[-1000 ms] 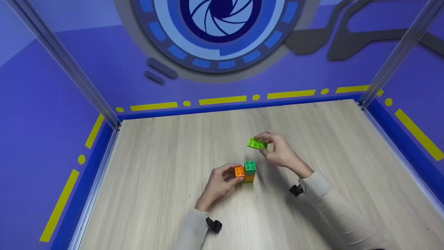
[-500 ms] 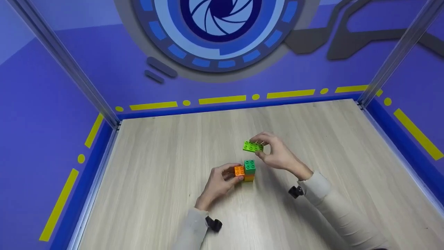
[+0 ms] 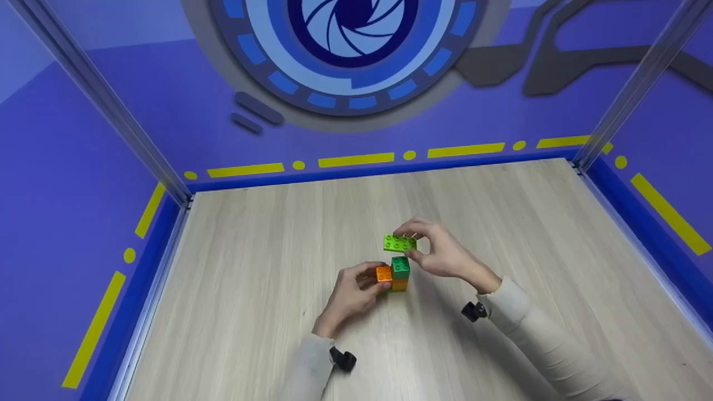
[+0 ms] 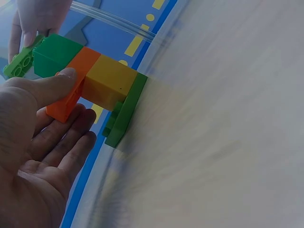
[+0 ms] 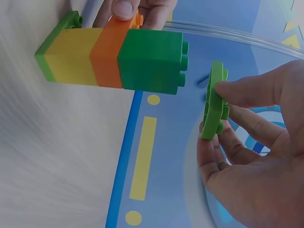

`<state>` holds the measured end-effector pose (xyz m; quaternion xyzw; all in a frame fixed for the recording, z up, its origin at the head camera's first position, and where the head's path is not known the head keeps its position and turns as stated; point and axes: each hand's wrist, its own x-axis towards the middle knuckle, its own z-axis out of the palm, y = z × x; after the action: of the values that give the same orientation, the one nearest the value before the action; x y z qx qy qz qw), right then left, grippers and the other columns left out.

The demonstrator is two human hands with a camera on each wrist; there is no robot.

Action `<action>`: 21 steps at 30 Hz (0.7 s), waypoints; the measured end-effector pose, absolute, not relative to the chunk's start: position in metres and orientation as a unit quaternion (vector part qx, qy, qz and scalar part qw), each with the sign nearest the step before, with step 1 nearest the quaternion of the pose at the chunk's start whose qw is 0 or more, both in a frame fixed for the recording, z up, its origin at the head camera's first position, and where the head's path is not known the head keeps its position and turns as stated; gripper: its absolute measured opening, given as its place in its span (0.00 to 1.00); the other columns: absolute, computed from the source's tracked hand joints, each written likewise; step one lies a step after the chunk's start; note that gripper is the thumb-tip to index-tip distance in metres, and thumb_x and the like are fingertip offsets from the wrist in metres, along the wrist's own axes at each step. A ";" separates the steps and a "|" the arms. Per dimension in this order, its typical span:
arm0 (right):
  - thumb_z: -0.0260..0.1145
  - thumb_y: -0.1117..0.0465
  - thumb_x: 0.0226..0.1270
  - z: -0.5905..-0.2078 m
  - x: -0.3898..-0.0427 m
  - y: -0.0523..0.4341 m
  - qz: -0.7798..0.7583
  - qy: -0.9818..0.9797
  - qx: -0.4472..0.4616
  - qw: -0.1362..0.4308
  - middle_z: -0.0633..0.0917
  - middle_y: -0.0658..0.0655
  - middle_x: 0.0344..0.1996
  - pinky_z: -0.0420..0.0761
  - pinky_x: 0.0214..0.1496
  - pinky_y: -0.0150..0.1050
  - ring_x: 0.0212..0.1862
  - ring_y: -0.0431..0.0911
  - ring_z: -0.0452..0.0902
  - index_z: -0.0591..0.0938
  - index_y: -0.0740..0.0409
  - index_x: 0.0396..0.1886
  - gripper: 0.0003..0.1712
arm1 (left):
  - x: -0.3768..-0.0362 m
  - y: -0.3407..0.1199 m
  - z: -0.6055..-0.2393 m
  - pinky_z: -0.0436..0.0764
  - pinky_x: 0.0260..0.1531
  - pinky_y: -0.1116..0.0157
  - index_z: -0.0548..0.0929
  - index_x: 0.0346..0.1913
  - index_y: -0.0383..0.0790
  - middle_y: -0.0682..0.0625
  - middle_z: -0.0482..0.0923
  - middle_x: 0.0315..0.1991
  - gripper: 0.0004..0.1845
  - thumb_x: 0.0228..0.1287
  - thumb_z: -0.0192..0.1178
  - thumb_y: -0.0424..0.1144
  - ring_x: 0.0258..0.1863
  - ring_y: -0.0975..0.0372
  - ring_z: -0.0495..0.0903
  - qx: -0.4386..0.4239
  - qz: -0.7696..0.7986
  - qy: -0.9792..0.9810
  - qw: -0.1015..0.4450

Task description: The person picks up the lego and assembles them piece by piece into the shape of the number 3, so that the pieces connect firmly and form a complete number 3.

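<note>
Unlettered wooden table (image 3: 267,312), unbranded brick stack (image 3: 396,274)

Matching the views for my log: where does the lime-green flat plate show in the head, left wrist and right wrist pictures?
Head: lime-green flat plate, centre, above the stack.
Left wrist: top-left corner.
Right wrist: right of centre, edge-on.
Shared landmark: dark green brick.

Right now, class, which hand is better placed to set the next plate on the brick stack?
The right hand: it pinches the light green plate just above the stack, not touching it. The left hand grips the stack's orange brick.
</note>
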<state>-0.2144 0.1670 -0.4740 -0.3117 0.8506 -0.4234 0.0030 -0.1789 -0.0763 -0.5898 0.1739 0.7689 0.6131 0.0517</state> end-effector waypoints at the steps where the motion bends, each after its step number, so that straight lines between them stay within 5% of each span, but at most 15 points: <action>1: 0.71 0.76 0.66 -0.474 -0.214 0.167 -0.423 0.850 -0.315 0.005 0.88 0.54 0.53 0.85 0.60 0.54 0.53 0.51 0.84 0.88 0.56 0.57 0.22 | -0.179 -0.076 -0.590 0.85 0.63 0.59 0.86 0.64 0.40 0.43 0.87 0.60 0.22 0.69 0.74 0.35 0.60 0.53 0.86 0.174 0.613 0.769 0.052; 21: 0.71 0.77 0.67 -0.478 -0.207 0.162 -0.419 0.839 -0.343 0.044 0.89 0.53 0.54 0.85 0.62 0.55 0.55 0.51 0.85 0.87 0.57 0.59 0.23 | -0.180 -0.077 -0.590 0.85 0.61 0.65 0.87 0.64 0.42 0.46 0.88 0.59 0.22 0.69 0.74 0.36 0.59 0.57 0.87 0.187 0.602 0.775 0.046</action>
<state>-0.2073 0.1625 -0.4781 -0.3426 0.8395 -0.4195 0.0440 -0.1797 -0.0769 -0.5895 0.1867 0.7750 0.6020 0.0459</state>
